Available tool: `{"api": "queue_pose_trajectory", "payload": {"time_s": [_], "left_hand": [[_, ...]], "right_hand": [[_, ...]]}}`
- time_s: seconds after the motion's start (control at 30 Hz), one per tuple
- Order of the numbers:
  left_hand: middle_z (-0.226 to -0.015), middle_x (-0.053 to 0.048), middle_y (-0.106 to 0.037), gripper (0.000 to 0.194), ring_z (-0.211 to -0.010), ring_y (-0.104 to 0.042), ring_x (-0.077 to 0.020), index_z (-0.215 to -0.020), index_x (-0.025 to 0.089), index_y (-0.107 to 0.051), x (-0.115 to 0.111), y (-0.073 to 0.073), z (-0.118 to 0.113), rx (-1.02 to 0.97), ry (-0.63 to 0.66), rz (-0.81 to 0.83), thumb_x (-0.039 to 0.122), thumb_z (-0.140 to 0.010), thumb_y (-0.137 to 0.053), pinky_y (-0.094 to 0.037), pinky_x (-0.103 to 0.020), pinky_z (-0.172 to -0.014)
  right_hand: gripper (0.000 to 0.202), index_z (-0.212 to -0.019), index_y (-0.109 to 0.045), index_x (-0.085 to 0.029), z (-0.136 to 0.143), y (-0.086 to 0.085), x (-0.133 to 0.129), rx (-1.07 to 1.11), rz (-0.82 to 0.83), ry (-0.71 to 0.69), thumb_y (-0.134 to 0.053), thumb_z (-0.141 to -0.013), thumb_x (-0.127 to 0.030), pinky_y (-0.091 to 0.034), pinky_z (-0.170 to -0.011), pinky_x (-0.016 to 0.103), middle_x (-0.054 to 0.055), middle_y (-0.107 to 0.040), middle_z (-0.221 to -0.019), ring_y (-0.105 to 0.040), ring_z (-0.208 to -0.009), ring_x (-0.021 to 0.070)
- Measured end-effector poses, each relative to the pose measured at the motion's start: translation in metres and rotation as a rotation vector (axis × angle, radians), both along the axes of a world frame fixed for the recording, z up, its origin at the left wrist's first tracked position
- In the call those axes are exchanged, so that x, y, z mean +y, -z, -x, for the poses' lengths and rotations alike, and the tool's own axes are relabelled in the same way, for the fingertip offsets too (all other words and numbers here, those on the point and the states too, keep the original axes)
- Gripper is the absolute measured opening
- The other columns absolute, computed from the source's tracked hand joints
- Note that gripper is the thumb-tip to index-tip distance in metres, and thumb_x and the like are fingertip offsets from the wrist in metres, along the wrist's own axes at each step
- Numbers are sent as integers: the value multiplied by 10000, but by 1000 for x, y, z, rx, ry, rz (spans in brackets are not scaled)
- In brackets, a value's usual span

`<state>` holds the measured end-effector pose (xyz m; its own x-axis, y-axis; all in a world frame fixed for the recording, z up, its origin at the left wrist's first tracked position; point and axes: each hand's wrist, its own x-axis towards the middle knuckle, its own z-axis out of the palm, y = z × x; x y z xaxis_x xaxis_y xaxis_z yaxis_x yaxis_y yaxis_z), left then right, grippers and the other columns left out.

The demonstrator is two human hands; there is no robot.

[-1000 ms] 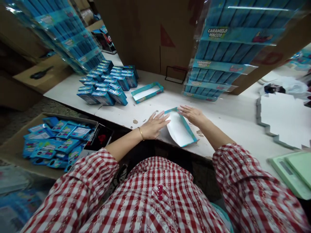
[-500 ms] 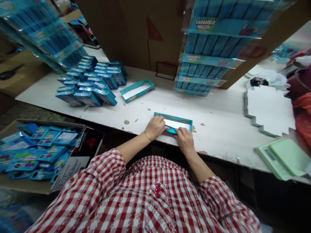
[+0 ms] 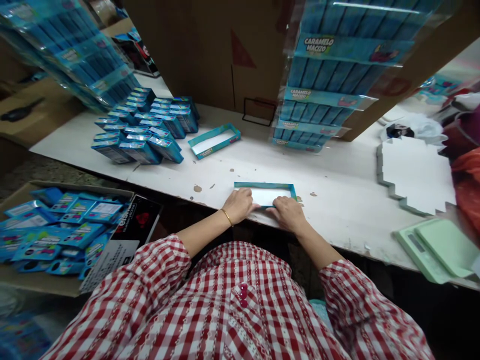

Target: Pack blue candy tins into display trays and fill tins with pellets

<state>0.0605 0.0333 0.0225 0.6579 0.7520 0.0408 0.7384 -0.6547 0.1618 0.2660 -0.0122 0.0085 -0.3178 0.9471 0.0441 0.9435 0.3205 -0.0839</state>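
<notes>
A shallow blue tray with a white inside [image 3: 264, 194] lies on the white table close to its front edge. My left hand [image 3: 239, 204] grips the tray's near wall at the left, fingers bent over the rim. On the same wall, further right, my right hand [image 3: 288, 212] is closed with its fingertips over the rim. The thumbs point toward each other, and parts of the near wall are hidden under the fingers. Behind, a second blue tray [image 3: 214, 142] sits untouched beside rows of small blue boxes [image 3: 140, 150].
Clear packs of blue boxes [image 3: 313, 95] stand against a large brown carton [image 3: 202, 55]. White cardboard blanks [image 3: 416, 172] and a green scale [image 3: 431, 250] are at the right. An open carton of blue packets [image 3: 63, 230] sits lower left.
The near tray has turned a little and now lies more level across the view. Both hands have moved with it, the right one shifting slightly right. The camera view has shifted slightly.
</notes>
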Motion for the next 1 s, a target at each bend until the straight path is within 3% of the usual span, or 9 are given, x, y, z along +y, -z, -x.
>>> {"api": "queue_pose_trajectory", "payload": {"time_s": [0.07,0.13,0.23,0.33,0.43,0.53,0.67,0.83,1.0], "left_hand": [[-1097,-134,-558,403,-1010,-490,-265,-938,136,-609,10,-4,4,-69,-96,-72,502,-822,-490,-412,-379,-827],[-1126,-145,-544,449,-1041,-479,-283,-1045,135,-571,23,-2,5,-62,-186,-86,499,-783,-553,-406,-403,-853],[-1004,-117,-595,203,-979,-526,-248,-951,151,-605,46,5,4,57,-170,55,298,-834,-529,-444,-352,-782],[-966,-89,-619,186,-957,-547,-202,-888,163,-618,71,-2,12,98,-194,97,137,-846,-439,-452,-288,-748],[-993,-71,-629,225,-947,-559,-175,-947,149,-604,102,-30,35,122,-448,50,142,-855,-399,-441,-265,-799],[-992,-147,-614,297,-927,-564,-235,-988,51,-579,145,-57,61,127,-568,7,179,-867,-340,-447,-352,-798],[-1121,-130,-576,424,-1011,-525,-241,-1197,91,-486,185,-58,75,47,-758,-43,321,-871,-343,-422,-369,-875],[-1291,-188,-435,576,-1221,-371,-249,-1287,44,-370,166,-35,64,-119,-673,-185,364,-812,-432,-324,-356,-1011],[-1290,-169,-429,491,-1238,-378,-242,-1189,89,-473,125,-23,52,-261,-526,-154,383,-797,-440,-308,-352,-1042]], "right_hand": [[359,-1006,-589,-159,-12,-4,6,176,-118,65,-445,-860,-454,-410,-783,338,108,-610,-975,-540,-918,229],[388,-1075,-563,-164,-24,-5,9,353,-243,263,-447,-851,-459,-436,-795,362,114,-586,-1022,-536,-934,229],[390,-1038,-577,-169,-41,1,6,575,-245,518,-451,-826,-470,-489,-705,361,103,-571,-987,-563,-788,194],[364,-997,-598,-195,-69,9,-9,705,-231,569,-489,-788,-472,-514,-685,357,88,-563,-1014,-578,-771,178],[329,-929,-624,-192,-121,9,-29,671,-303,681,-489,-772,-449,-512,-715,361,92,-573,-1007,-581,-787,182],[317,-896,-637,-154,-189,0,-42,507,-362,933,-442,-785,-379,-485,-761,360,113,-594,-970,-566,-779,186],[346,-970,-628,-97,-271,-12,-37,250,-423,1180,-421,-803,-318,-410,-862,361,153,-591,-1003,-528,-909,215],[502,-1161,-550,-70,-312,-12,6,130,-312,1229,-486,-809,-422,-371,-896,370,193,-530,-1175,-465,-1067,261],[547,-1091,-598,-65,-323,-8,38,20,-151,1390,-508,-786,-510,-405,-818,426,228,-530,-1153,-472,-1063,336]]}}
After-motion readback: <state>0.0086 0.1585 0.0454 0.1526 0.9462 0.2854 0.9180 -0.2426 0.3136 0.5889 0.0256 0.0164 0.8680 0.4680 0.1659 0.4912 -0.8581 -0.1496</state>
